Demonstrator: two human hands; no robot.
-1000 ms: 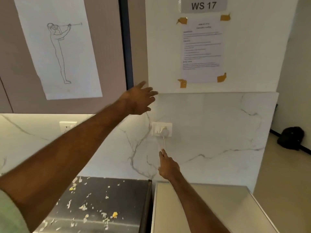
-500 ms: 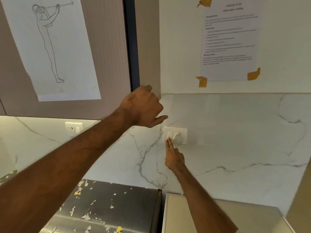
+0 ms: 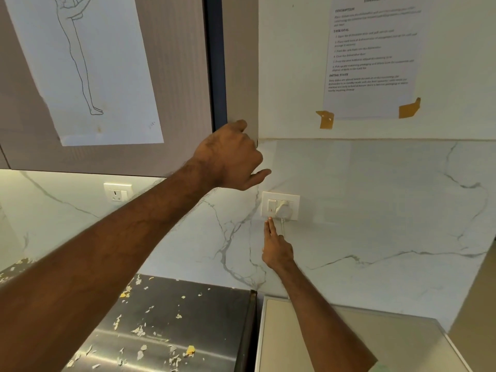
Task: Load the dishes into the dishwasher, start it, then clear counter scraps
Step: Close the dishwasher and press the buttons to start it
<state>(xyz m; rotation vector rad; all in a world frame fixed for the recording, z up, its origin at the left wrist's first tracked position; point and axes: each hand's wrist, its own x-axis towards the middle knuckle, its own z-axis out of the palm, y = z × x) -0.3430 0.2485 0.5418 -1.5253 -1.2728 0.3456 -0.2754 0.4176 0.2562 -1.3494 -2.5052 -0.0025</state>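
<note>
- Right hand (image 3: 276,251): open, two fingers straight. Fingertips (image 3: 269,224) touch the lower rim of the switch plate (image 3: 294,202), just under the rocker switch (image 3: 272,205).
- A white plug (image 3: 284,209) sits in the socket beside the rocker, and its cord (image 3: 282,226) drops just right of the fingers.
- Left hand (image 3: 228,157): fingers curled, thumb out, at the lower corner of the wall cabinet (image 3: 240,63). Its fingers are hidden, so I cannot tell whether it is gripping the edge.
- Task items: scraps (image 3: 139,331) lie scattered over the steel worktop (image 3: 201,318), thickest toward its front and left edges. No dishes are in view.
- A beige-topped unit (image 3: 349,342) abuts the worktop's right edge. It is possibly the dishwasher, but no door or controls show.
- Judged step: powering the machine at the wall.
- Risk: the fingertips are below the rocker, so a push here may press the plate only and leave the power unchanged.
- Risk: the fingers are close to the cord, and a sideways slip could tug the plug loose.
- Risk: this looks like a long reach, so the bracing hand could slide off the cabinet corner.
- Unclear: the rocker's on/off position and the text on the instruction sheet (image 3: 373,49), which is blurred and cut off at the top.
</note>
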